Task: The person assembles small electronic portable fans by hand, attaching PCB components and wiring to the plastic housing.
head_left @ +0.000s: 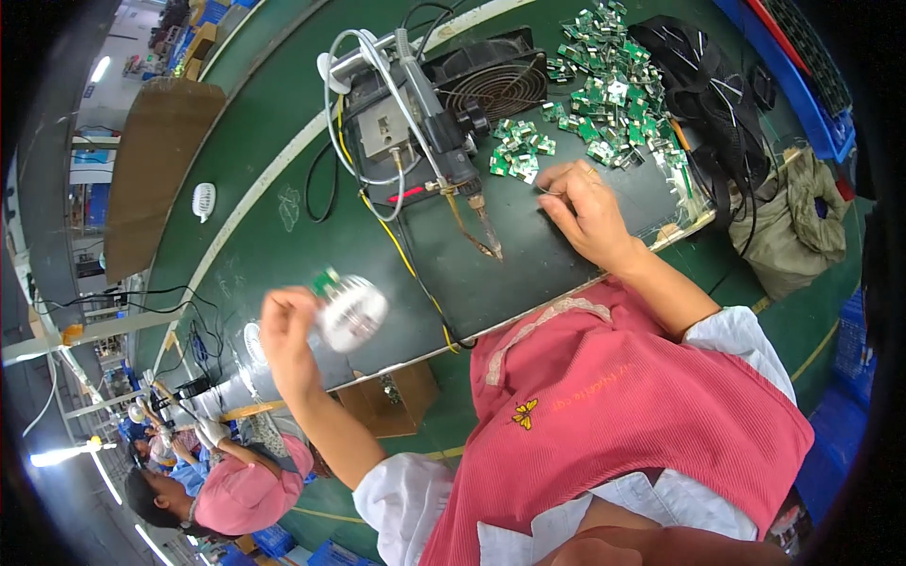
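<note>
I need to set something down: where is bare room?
The dark worktop is bare between the thin yellow cable, metal soldering tip and pink apron. Crowded: beyond the right hand, where green circuit boards heap beside the black grilled fan.

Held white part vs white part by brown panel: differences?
The held white part is in the left hand; the resting white part sits on the green surface. The held one is blurred, the resting one sharp. A green board shows at the held one, none at the resting one. Both are white.

On the desk [543, 250], the soldering machine [382, 130] stands left of the heaped circuit boards [613, 99], with the cooling fan [495, 91] between them.
</note>
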Motion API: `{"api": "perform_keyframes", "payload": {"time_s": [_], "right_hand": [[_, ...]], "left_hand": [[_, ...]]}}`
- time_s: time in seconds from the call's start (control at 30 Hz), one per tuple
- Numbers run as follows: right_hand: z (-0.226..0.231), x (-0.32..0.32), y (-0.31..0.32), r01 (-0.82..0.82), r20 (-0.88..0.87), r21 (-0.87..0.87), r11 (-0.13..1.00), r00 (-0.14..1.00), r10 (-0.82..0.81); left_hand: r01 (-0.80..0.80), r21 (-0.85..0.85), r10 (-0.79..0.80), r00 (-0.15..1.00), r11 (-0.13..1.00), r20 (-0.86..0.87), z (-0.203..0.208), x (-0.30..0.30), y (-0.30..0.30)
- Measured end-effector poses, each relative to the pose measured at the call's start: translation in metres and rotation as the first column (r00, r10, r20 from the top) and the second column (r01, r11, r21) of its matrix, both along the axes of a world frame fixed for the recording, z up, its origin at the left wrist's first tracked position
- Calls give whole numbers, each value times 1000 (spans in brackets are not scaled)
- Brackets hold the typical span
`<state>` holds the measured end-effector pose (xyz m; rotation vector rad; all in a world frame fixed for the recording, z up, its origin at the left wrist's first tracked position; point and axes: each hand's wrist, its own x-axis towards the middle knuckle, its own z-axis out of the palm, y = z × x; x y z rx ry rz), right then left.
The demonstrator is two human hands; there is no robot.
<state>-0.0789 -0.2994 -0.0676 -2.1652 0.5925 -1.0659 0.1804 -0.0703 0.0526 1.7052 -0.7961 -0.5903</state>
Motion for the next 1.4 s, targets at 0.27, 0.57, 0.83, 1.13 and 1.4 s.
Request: {"api": "perform_keyframes", "payload": {"time_s": [0.27,0.57,0.83,1.13,1.4], "right_hand": [[-13,11,2,-94,-177,-77,993,981,80],[-8,15,6,-97,-169,-69,993,982,84],[-19,15,0,-57,-57,-2,998,997,57],[-16,14,-1,-45,-44,-43,998,998,43],[-13,15,2,-63,-95,-70,996,994,56]], "left_hand": [[-335,-40,336,917,941,215,-16,147,-72],[-443,-372,434,894,816,-115,-81,200,-143],[-392,-75,396,865,917,308,-95,174,-146],[-480,216,161,627,850,762,-90,152,-122],[-519,346,89,641,782,762,-123,198,-113]]}}
